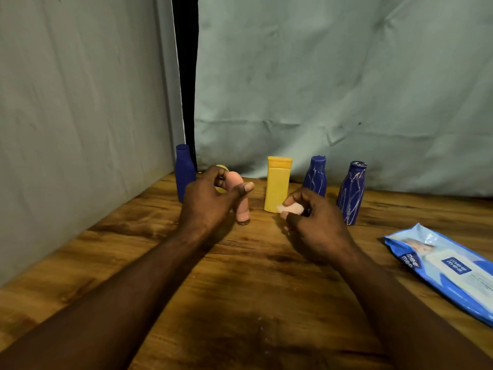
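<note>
My left hand curls around a pink bottle that stands on the wooden table, fingers behind it and thumb in front. My right hand pinches a small pale pink piece, maybe a wipe or a cap, just right of the bottle and in front of the yellow bottle. The two hands are a short gap apart.
A plain blue bottle stands at the back left, with a yellow object partly hidden behind my left hand. Two scratched blue bottles stand at the back right. A blue pack of baby wipes lies at the right. Cloth backdrops close off the left and back.
</note>
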